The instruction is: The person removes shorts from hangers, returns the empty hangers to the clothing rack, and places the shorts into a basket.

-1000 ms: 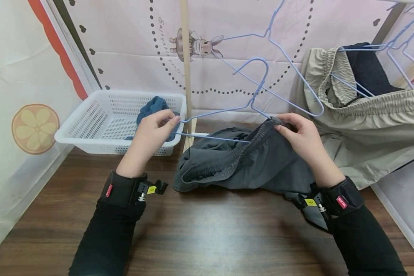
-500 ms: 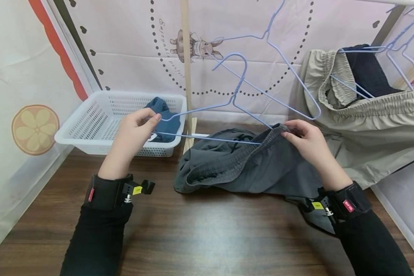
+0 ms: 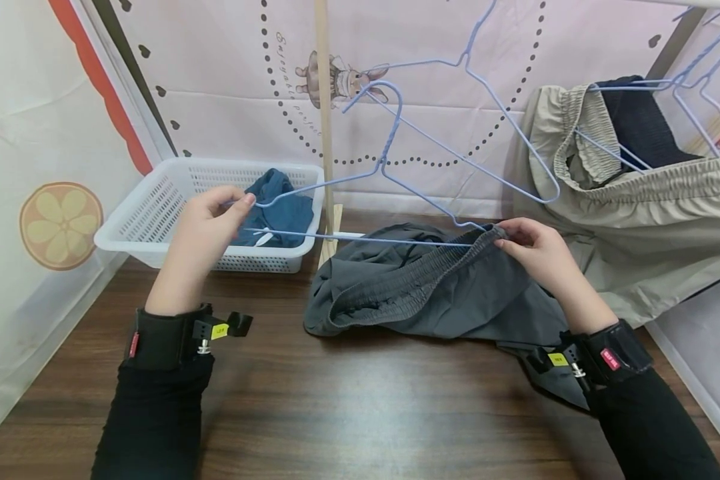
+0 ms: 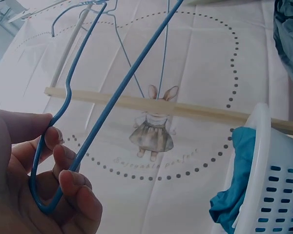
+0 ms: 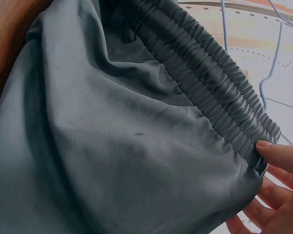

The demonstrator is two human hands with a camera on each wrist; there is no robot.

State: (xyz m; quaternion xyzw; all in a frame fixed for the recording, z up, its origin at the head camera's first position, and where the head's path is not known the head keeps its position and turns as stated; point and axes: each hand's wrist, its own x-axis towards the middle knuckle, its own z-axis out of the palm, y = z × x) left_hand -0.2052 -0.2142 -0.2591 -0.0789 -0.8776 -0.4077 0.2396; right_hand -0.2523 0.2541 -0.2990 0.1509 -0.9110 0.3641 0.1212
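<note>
The left hand (image 3: 201, 230) grips one end of a blue wire hanger (image 3: 336, 180); in the left wrist view that hand (image 4: 53, 170) has thumb and fingers round the hanger's bent corner (image 4: 48, 207). At the other end, the right hand (image 3: 537, 253) pinches the elastic waistband of dark grey trousers (image 3: 480, 293). The hanger's far end lies inside the waistband, its tip hidden by cloth. In the right wrist view the right hand (image 5: 283, 180) has its thumb on the waistband (image 5: 219, 83). The trousers' other waist side rests on the table.
A white basket (image 3: 150, 213) holding blue cloth (image 3: 285, 210) stands back left, beside a wooden pole (image 3: 324, 120). Another blue hanger (image 3: 507, 107) hangs behind. Beige trousers (image 3: 648, 220) hang at the right above the brown table (image 3: 360, 407).
The left hand and hanger have moved left, across the front of the basket. The right hand has shifted slightly right and down with the waistband, whose opening is stretched a little rightward.
</note>
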